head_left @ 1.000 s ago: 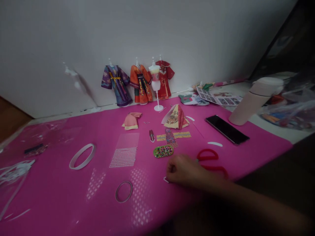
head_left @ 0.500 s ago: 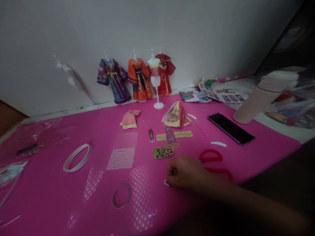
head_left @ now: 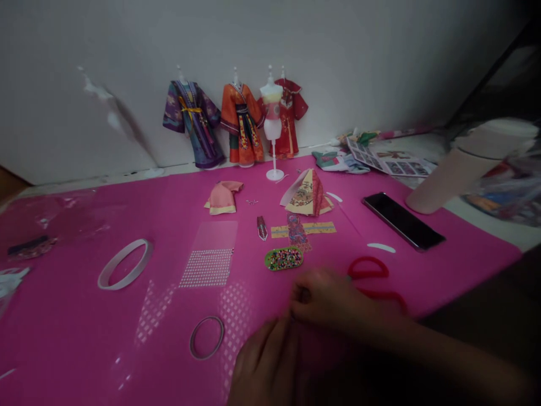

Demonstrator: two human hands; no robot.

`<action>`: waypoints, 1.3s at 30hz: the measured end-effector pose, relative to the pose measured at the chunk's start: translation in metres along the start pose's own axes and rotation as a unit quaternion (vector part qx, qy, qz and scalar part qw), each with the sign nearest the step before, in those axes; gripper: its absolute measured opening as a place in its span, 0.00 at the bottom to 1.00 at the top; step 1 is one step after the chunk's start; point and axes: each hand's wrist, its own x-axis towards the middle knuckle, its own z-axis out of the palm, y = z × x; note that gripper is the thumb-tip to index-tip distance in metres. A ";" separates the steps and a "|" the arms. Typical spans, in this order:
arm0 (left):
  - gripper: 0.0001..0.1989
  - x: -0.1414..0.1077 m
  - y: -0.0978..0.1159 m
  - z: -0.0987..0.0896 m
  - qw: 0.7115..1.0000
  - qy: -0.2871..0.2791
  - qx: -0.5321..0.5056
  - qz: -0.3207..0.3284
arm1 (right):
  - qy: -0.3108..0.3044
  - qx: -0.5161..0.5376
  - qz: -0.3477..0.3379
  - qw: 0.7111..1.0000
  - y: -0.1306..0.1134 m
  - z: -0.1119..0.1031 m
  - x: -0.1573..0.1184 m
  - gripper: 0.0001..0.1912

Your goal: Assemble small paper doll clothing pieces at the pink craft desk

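Right hand point(head_left: 319, 299): grip curled closed, any contents hidden. Left hand point(head_left: 266, 361) nearer, fingertips by right hand's; can't tell its grip. Green bead dish point(head_left: 284, 258) just far of right hand on pink surface point(head_left: 169, 225); red-handled scissors point(head_left: 368, 276) to the right.

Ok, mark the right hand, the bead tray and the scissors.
Right hand point(head_left: 319, 298), head view: middle of the hand.
Bead tray point(head_left: 267, 260), head view: left end, green rim.
Scissors point(head_left: 367, 260), head view: top of upper red loop.
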 end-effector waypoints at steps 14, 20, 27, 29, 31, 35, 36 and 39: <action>0.19 -0.002 -0.009 0.013 0.994 0.007 0.074 0.075 | 0.008 -0.011 0.017 1.000 -0.005 -0.002 0.000 0.04; 0.18 -0.003 -0.007 0.014 0.995 0.014 0.070 0.069 | -0.002 -0.003 0.026 1.000 -0.005 -0.003 -0.001 0.04; 0.18 -0.002 -0.008 0.015 0.994 0.032 0.073 0.074 | -0.009 0.002 0.030 0.999 -0.004 -0.003 0.001 0.03; 0.18 -0.001 -0.009 0.015 0.994 0.031 0.076 0.072 | -0.008 0.003 0.031 0.999 -0.003 -0.003 0.001 0.03; 0.18 -0.001 -0.008 0.014 0.993 0.028 0.077 0.081 | -0.007 0.006 0.030 1.000 -0.003 -0.002 0.001 0.04; 0.17 -0.001 -0.005 0.015 0.995 0.046 0.063 0.059 | -0.010 0.021 0.028 0.999 -0.002 -0.001 0.001 0.04; 0.17 -0.002 -0.004 0.015 0.996 0.049 0.057 0.048 | -0.010 0.026 0.026 0.999 -0.001 -0.001 0.001 0.04; 0.18 -0.003 -0.003 0.017 0.997 0.043 0.049 0.043 | -0.013 0.046 0.019 0.999 0.001 -0.002 0.001 0.06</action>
